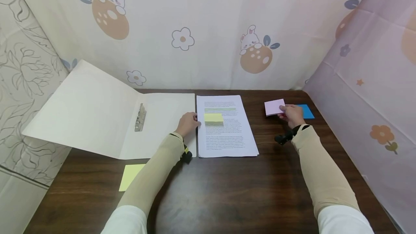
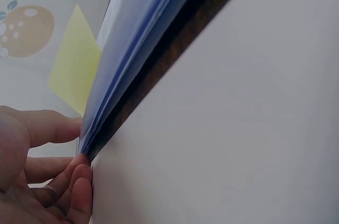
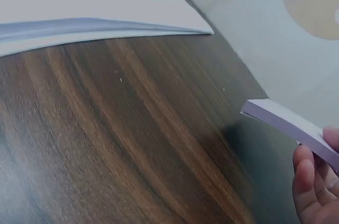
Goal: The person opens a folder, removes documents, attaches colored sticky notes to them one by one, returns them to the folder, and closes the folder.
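Note:
A stack of printed sheets (image 1: 227, 143) lies on the table, with a yellow sticky note (image 1: 213, 117) standing up from its top page below a green highlighted line. At the stack's left edge my left hand (image 1: 187, 124) pinches the sheets, thumb above and fingers beneath in the left wrist view. My right hand (image 1: 292, 115) grips a pale purple sticky note pad (image 1: 273, 107), held a little off the table in the right wrist view. Partly behind that hand lies a blue sticky note pad (image 1: 306, 111). Left of the stack is an open white lever binder (image 1: 165, 107).
The binder's cover (image 1: 87, 111) leans up toward the left curtain, and its metal clip (image 1: 140, 118) is visible. A yellow sticky pad (image 1: 130, 176) lies near the left forearm, partly covered by it. Patterned curtains (image 1: 211, 64) border the dark wooden table (image 1: 227, 194).

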Demonstrator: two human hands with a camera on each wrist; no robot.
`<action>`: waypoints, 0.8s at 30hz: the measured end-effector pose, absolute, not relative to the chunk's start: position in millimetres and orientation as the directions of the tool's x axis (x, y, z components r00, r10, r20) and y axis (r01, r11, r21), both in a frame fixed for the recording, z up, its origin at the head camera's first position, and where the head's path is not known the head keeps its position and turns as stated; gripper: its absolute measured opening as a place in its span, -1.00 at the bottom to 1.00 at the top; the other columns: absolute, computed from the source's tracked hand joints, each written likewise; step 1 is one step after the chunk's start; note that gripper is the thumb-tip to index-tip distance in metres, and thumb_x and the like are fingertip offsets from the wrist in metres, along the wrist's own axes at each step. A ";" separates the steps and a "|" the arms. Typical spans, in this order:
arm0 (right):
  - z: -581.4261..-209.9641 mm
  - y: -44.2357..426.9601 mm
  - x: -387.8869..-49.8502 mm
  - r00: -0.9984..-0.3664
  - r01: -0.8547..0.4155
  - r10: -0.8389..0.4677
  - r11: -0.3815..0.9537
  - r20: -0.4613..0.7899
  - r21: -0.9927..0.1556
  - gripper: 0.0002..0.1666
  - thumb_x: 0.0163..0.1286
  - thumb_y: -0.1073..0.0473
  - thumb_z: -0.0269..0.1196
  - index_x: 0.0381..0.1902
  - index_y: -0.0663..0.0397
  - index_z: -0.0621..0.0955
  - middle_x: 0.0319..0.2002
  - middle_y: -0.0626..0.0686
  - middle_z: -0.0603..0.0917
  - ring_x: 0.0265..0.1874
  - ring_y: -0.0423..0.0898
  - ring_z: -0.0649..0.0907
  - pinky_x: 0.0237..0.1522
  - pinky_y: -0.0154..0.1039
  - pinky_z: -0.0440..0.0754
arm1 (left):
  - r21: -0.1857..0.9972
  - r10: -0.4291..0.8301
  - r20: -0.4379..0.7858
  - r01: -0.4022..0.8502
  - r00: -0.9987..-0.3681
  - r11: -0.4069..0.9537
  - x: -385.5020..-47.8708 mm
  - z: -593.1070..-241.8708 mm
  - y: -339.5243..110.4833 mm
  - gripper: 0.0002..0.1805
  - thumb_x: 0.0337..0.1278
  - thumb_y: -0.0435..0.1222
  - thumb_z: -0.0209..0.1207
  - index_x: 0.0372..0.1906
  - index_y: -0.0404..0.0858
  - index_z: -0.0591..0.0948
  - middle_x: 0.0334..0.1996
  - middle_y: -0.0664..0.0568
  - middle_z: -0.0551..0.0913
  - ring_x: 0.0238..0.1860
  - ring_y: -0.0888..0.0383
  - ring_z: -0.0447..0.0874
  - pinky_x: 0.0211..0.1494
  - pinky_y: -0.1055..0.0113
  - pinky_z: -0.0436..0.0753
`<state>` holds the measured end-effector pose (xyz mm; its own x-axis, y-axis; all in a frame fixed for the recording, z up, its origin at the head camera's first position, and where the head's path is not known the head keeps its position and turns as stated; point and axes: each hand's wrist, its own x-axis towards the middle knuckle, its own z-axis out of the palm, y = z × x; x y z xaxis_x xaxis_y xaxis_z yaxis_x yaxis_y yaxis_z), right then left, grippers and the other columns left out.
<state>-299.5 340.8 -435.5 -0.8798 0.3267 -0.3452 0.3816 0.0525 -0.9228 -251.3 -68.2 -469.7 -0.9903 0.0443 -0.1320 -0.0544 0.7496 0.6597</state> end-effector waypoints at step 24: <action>-421.6 322.8 -289.6 -0.893 0.392 0.136 -0.238 -0.430 -0.889 -0.69 0.36 0.18 0.25 0.03 0.03 0.48 -0.30 -0.05 0.65 -0.40 -0.16 0.70 -0.21 -0.36 0.70 | 0.675 0.023 -0.109 -0.057 -0.994 0.735 -249.3 -471.2 -67.7 -0.51 0.19 -0.29 0.21 0.22 -0.38 0.52 -0.17 -0.11 0.67 -0.25 0.09 0.53 -0.18 0.33 0.48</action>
